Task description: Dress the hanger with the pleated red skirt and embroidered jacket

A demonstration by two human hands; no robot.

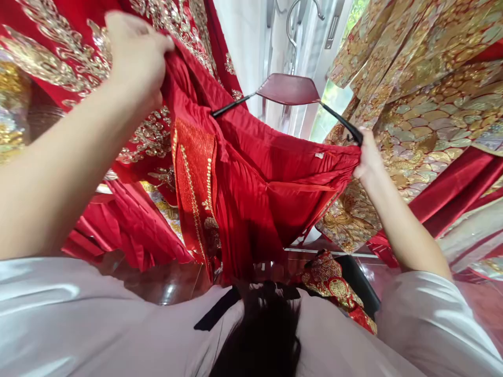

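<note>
A red pleated skirt [255,183] with a gold-embroidered front panel [194,178] hangs stretched between my two raised hands. My left hand [135,55] is closed on the skirt's waistband at the upper left. My right hand [367,157] grips the waistband's other end together with the black clip end of a dark red hanger [288,89]. The hanger's metal hook [293,26] rises above the middle of the skirt. My white satin sleeves [58,314] fill the bottom of the view.
Red garments with gold and silver embroidery [58,47] hang at the left. Gold scale-patterned robes [424,94] hang at the right. A bright window [334,99] sits behind the hanger. Another embroidered red piece [334,285] lies low on the glossy floor.
</note>
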